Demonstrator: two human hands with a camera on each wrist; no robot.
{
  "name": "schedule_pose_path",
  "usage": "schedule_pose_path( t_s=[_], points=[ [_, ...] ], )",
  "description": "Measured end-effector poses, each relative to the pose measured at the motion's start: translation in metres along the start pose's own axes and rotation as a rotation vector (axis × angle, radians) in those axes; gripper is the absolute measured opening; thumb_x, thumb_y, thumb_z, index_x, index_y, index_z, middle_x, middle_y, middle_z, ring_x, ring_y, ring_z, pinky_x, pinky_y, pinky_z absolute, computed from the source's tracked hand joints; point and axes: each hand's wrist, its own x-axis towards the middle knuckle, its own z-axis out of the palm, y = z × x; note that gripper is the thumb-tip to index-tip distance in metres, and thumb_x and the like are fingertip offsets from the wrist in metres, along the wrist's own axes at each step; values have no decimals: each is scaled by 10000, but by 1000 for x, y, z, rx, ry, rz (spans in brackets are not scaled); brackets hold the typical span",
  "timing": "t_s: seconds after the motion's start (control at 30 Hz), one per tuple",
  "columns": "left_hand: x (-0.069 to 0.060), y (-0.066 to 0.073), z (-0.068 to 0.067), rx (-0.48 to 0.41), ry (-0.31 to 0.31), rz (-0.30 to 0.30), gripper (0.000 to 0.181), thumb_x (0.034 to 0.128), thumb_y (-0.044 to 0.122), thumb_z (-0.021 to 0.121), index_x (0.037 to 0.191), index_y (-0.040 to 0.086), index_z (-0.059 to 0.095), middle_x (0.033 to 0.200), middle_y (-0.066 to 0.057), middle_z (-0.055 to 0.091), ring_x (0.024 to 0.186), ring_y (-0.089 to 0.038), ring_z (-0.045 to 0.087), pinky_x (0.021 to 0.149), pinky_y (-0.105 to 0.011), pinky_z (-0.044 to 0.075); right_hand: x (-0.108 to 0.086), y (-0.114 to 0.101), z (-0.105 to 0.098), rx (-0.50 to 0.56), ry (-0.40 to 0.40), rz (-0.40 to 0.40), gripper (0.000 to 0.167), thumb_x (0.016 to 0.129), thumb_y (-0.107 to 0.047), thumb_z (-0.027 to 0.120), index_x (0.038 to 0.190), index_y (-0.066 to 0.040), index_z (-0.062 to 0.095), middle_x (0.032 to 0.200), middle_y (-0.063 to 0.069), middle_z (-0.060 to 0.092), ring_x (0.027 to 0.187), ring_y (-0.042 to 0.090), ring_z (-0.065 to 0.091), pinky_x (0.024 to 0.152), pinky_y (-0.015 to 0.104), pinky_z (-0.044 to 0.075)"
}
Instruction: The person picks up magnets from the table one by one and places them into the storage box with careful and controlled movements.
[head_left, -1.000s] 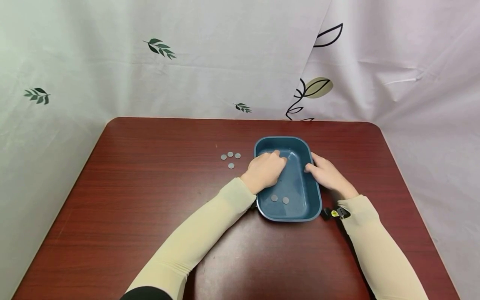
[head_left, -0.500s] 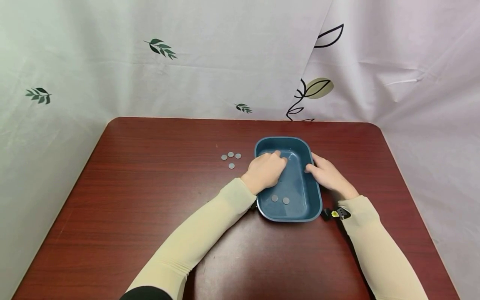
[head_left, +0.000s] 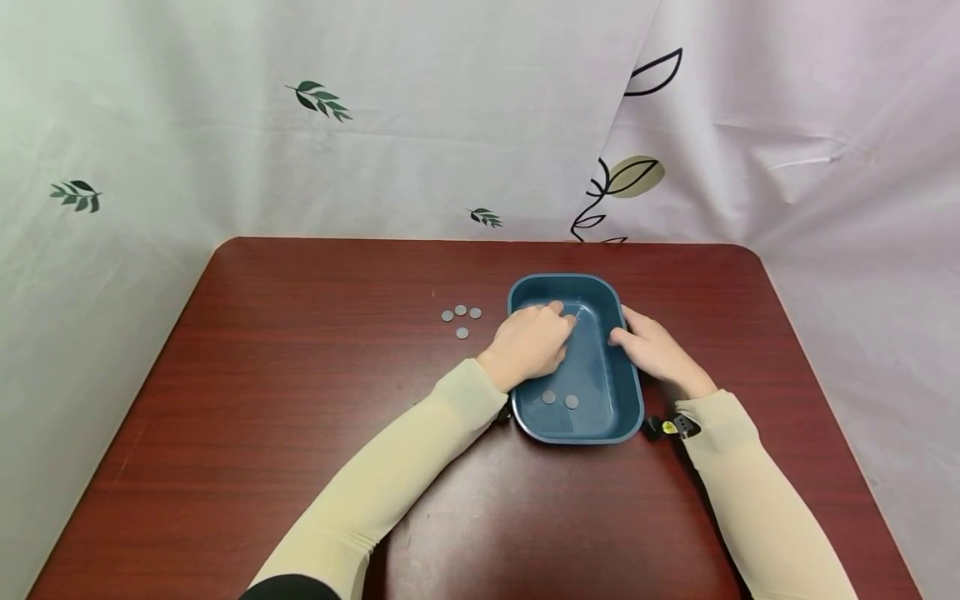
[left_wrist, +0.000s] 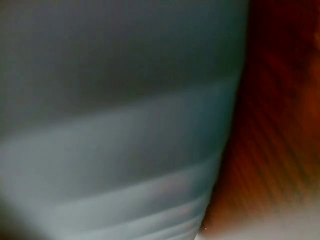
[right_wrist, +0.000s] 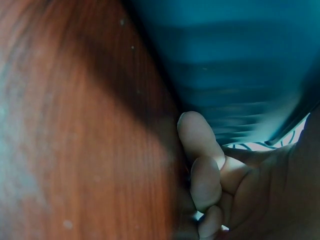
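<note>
Evidently the two hands share the work around one blue tray, which sits flat on the desk with its long side running away from the person. The right hand grasps the tray by its right-hand wall: the thumb hooks over the rim while the fingers lie along the outside, low down near the desk. Such a hold probably serves to brace the tray, so that it cannot slide or tip while the other hand is busy inside it.

The left hand reaches over the opposite rim, knuckles up, wrist across the edge. Its fingertips are hidden below the hand, and the left wrist view is a blur of tray wall and wood — so I cannot tell whether it pinches anything or merely touches the floor of the tray.

Two grey discs, coin-like, lie side by side at the tray's near end, apart from that hand. Four loose discs rest on the desk just left of the tray, three in a shallow arc with one nearer the person. Their closeness to the rim seems handy, I judge, since the left hand has only a short way to travel between them and the tray. Behind the desk hangs a pale leaf-printed cloth.
</note>
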Motion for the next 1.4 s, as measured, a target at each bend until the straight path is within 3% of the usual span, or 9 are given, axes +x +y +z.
schedule_pose_path(
  t_s=[0.27,0.5,0.97,1.4],
  points=[
    [-2,-1,-3,25,27,16,385,993,369,639,1307,153,693,1141,-66,677,925,-188,690,812,-326,601,1,-1,-1,-8,5,-13,529,966,-137,500,1487,-48,473,1256,216,673,916,253,694,821,355,546],
    [-7,-2,-5,20,40,17,428,991,382,640,1347,146,661,1194,-75,652,985,-210,642,865,-356,578,1,0,-1,-13,0,-16,536,969,-134,494,1496,-45,462,1283,220,662,929,257,697,828,357,551],
    [-22,-4,-14,3,83,34,544,976,497,632,1419,184,586,1452,-69,547,1339,-273,543,1124,-455,448,2,2,-1,-9,-7,-10,560,964,-141,502,1515,-61,450,1292,222,672,935,246,716,841,364,554],
    [-37,-16,-28,-21,189,41,485,962,466,660,1349,176,627,1451,-74,551,1361,-273,532,1144,-456,429,2,4,0,-29,13,-12,528,964,-148,505,1485,-68,480,1267,209,681,936,245,705,877,391,533]
  ],
)
